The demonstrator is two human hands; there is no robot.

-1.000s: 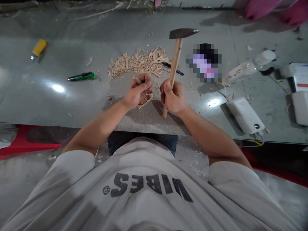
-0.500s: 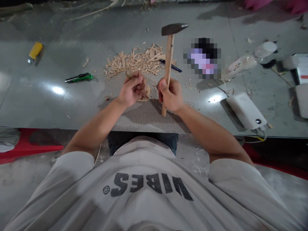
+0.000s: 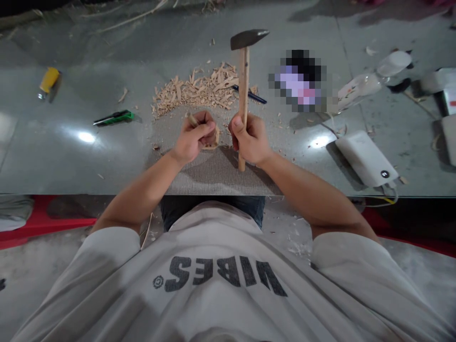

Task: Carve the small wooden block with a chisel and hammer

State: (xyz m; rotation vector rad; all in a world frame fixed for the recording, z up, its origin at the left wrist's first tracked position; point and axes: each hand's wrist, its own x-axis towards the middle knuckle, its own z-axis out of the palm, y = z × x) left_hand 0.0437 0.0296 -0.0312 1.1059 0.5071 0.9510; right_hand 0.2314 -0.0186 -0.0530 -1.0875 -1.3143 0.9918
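My right hand is wrapped round the wooden handle of a hammer, held upright with its dark metal head at the top. The fingers of my left hand are closed round a slim tool with a pale handle; its working end is hidden by the hand. Just under those fingers lies a small light wooden piece, mostly covered, on a grey-brown cloth mat. Beyond both hands spreads a heap of wood shavings, with a dark blue pen-like tool at its right.
On the grey table, a green utility knife and a yellow-handled object lie left. To the right are a blurred-out object, a clear bottle and a white power bank with a cable.
The hammer, still in my right hand, has shifted slightly left and stands straighter. My left hand has turned a little, tilting the slim tool's handle. The view has moved slightly.
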